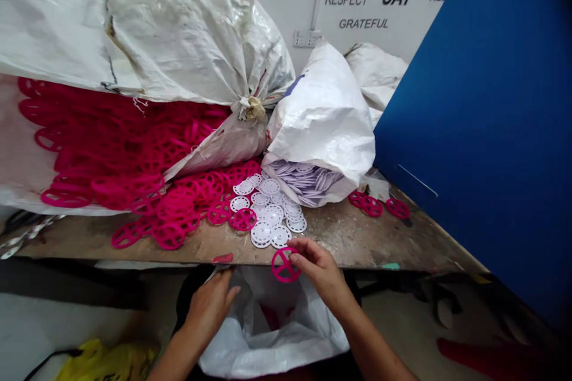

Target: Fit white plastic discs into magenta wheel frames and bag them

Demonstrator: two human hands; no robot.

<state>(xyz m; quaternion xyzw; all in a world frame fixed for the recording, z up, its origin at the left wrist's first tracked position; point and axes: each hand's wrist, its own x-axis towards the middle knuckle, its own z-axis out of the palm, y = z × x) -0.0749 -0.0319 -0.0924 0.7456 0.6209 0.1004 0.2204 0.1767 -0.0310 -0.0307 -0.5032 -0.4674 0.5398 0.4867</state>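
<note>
My right hand (318, 271) pinches a magenta plastic spoked disc (286, 265) by its rim, just below the front edge of the wooden workbench (339, 241). My left hand (208, 309) grips the near rim of an open white plastic sack (268, 333) below the bench, and its inside shows a little magenta. On the bench beyond my hands, a heap of magenta discs (187, 202) runs into a scatter of white perforated discs (268, 208). More magenta discs fill a large split woven sack (116, 143) at the left.
A white woven sack (322, 119) spills lilac discs at the bench's back. Several magenta discs (372, 206) lie near a tall blue panel (473, 113) at the right. A yellow bag (105, 363) sits on the floor at the lower left, and a lettered wall (375, 3) stands behind.
</note>
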